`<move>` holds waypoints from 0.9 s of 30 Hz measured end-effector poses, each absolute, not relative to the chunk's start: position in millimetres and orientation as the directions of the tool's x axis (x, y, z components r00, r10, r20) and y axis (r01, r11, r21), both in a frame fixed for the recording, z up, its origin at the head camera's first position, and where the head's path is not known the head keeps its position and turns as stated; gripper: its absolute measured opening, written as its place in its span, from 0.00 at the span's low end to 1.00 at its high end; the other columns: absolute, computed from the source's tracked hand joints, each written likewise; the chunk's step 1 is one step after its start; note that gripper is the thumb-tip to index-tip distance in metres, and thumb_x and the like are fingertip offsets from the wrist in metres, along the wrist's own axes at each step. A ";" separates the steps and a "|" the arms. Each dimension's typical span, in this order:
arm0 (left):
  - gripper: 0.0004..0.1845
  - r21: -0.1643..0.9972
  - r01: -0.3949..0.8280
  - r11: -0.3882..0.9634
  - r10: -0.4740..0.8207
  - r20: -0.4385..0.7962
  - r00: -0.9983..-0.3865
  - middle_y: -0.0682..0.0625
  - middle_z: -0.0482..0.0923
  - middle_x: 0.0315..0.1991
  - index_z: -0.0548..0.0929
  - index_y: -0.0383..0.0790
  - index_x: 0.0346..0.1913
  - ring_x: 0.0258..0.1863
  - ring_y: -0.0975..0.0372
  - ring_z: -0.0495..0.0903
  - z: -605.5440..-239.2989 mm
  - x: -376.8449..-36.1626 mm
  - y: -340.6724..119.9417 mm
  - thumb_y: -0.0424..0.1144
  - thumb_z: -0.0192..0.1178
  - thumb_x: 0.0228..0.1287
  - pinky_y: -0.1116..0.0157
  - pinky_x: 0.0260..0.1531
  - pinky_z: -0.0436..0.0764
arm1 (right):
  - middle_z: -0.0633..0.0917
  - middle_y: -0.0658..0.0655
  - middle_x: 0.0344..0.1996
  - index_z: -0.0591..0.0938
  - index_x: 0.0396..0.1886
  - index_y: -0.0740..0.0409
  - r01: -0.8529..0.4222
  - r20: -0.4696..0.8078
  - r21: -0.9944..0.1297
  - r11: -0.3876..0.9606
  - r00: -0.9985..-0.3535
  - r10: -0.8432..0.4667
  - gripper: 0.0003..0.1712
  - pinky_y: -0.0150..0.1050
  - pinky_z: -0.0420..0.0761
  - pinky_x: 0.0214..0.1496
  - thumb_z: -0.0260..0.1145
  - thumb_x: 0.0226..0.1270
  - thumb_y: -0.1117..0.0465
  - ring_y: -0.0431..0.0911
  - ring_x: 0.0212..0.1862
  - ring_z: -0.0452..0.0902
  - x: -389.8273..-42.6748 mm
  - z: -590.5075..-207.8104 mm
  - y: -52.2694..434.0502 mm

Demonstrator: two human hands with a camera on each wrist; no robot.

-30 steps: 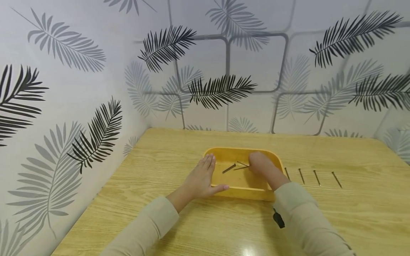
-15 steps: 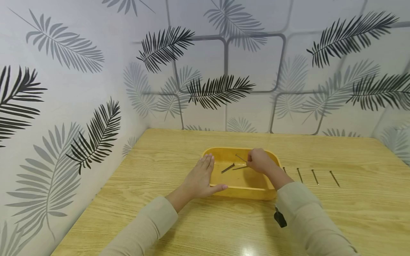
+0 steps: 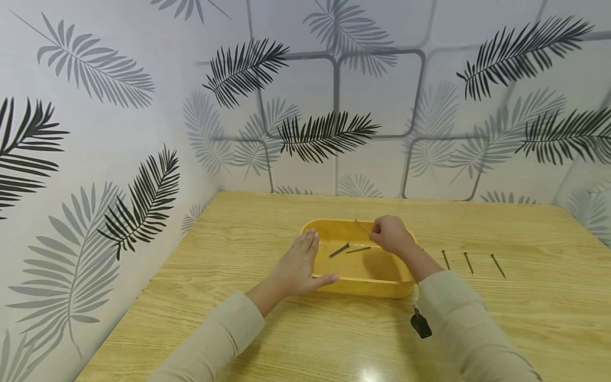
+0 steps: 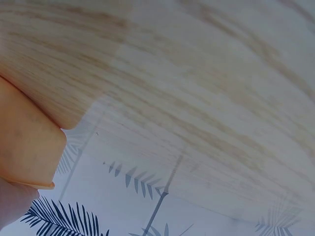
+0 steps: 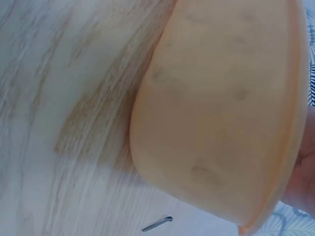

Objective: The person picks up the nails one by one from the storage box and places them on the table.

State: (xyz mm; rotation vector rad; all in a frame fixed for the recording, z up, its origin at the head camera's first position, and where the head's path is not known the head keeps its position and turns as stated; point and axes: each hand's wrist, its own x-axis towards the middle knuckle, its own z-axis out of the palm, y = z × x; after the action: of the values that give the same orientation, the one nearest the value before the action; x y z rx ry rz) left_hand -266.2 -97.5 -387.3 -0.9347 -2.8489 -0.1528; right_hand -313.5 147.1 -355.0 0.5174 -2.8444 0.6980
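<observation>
A yellow plastic tray (image 3: 363, 286) stands on the wooden table. My left hand (image 3: 298, 265) rests on its left end, fingers straight along the rim and thumb stretched over the front edge. Above the tray's back right part, my right hand (image 3: 390, 233) pinches a thin nail (image 3: 361, 227), its head end pointing up and left. On the tray floor lie dark nails (image 3: 339, 251), close together, and another nail (image 3: 358, 249) beside them. The right wrist view shows the tray's outer wall (image 5: 211, 113), with part of the right hand (image 5: 301, 167) behind the rim.
Right of the tray, several nails lie spaced in a row, among them a middle nail (image 3: 469, 263) and an outermost nail (image 3: 498, 266). A small black tab (image 3: 420, 323) shows beside the right cuff. Leaf-patterned wall (image 3: 305, 175) borders the table (image 3: 248, 223) behind and left.
My right hand has risen from low inside the tray to about its back rim, lifting the pinched nail off the tray floor. The left hand stays put on the tray.
</observation>
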 end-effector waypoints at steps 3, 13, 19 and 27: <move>0.68 0.049 0.594 0.803 0.580 0.165 -0.798 0.32 0.45 0.72 0.49 0.23 0.69 0.73 0.46 0.44 -387.5 -266.5 -97.4 0.81 0.08 0.43 0.54 0.71 0.50 | 0.81 0.60 0.19 0.80 0.20 0.68 -0.359 0.254 -0.428 0.829 -0.928 -0.271 0.09 0.40 0.75 0.29 0.57 0.56 0.70 0.46 0.21 0.71 -312.5 -353.0 148.7; 0.68 0.044 0.598 0.801 0.581 0.184 -0.793 0.32 0.45 0.72 0.49 0.23 0.69 0.73 0.46 0.45 -389.8 -267.6 -97.6 0.82 0.07 0.42 0.53 0.71 0.50 | 0.83 0.65 0.22 0.81 0.23 0.72 -0.286 0.284 -0.492 0.822 -0.945 -0.159 0.11 0.44 0.78 0.31 0.61 0.59 0.67 0.50 0.23 0.75 -307.8 -345.6 154.6; 0.68 0.053 0.597 0.800 0.581 0.181 -0.794 0.32 0.45 0.72 0.49 0.23 0.69 0.73 0.46 0.45 -389.6 -267.3 -97.5 0.82 0.07 0.42 0.53 0.71 0.50 | 0.83 0.66 0.21 0.82 0.22 0.72 -0.243 0.304 -0.518 0.820 -0.948 -0.089 0.12 0.44 0.78 0.30 0.61 0.58 0.66 0.51 0.24 0.75 -304.2 -342.0 158.2; 0.68 0.053 0.593 0.803 0.578 0.171 -0.798 0.32 0.44 0.72 0.48 0.23 0.69 0.73 0.46 0.44 -389.1 -266.8 -96.9 0.82 0.07 0.42 0.53 0.71 0.50 | 0.84 0.67 0.25 0.82 0.26 0.73 -0.161 0.258 -0.556 0.816 -0.966 -0.015 0.12 0.40 0.78 0.29 0.60 0.59 0.66 0.51 0.26 0.75 -302.1 -336.7 163.7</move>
State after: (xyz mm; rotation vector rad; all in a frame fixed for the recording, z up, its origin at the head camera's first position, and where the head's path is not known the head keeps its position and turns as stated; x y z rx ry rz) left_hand -266.8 -96.9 -389.1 -0.9286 -2.8432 -0.1554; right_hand -302.1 163.7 -336.7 0.1364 -2.7583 0.8756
